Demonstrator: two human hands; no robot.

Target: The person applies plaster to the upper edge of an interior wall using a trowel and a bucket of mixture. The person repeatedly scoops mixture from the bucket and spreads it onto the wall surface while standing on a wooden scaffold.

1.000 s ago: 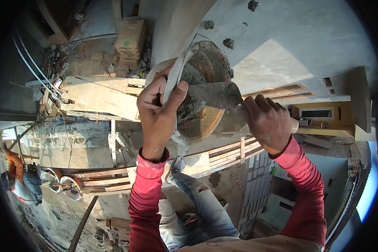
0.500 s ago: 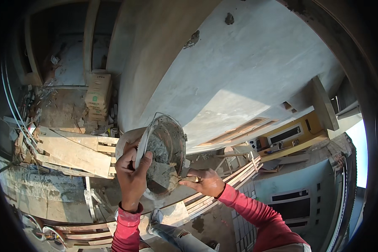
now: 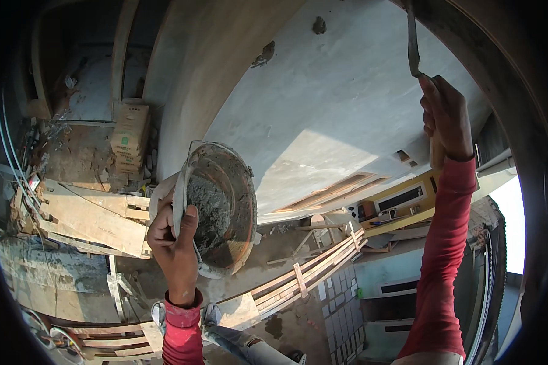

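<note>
My left hand (image 3: 173, 240) grips the rim of a round metal pan (image 3: 225, 207) that holds grey wet mortar (image 3: 207, 210). The pan is tilted toward me at chest height. My right hand (image 3: 446, 115) is raised high to the upper right, closed around the handle of a trowel (image 3: 413, 42). The trowel's blade points up against the grey plastered wall (image 3: 323, 121). Both arms wear red sleeves. My legs and shoes show below, near the lower edge.
Far below lie wooden planks (image 3: 91, 216), a wooden ladder-like frame (image 3: 310, 271) and stacked cardboard boxes (image 3: 129, 137). A yellow structure (image 3: 402, 201) stands at the right. Small mortar patches (image 3: 263, 55) stick to the wall. Cables run along the left edge.
My right hand left the pan and rose to the upper right with the trowel against the wall. My left hand keeps holding the pan; the view tilted upward.
</note>
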